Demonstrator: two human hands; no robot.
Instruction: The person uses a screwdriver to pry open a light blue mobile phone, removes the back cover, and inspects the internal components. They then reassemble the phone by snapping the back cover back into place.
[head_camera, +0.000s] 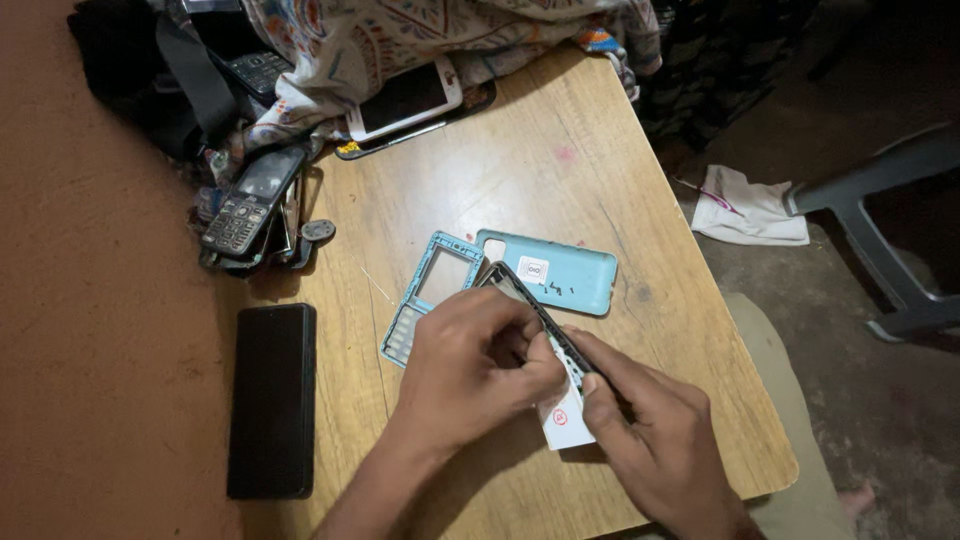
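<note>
Gripping the stripped phone body (540, 320) w/ my right hand (655, 435), fingers closed on its edge, I pinched its middle w/ my left hand (470, 365), best kept steady & level.

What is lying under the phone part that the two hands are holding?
Under the phone part, a white card lies on the table. The hands cover most of it.

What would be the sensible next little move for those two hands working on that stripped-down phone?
Probably to press the phone body down steady with the right hand while the left hand works at its inner face. The body is tilted up on edge between both hands, not lying flat, over a white card, with its blue front frame and blue back cover already off beside it.
</note>
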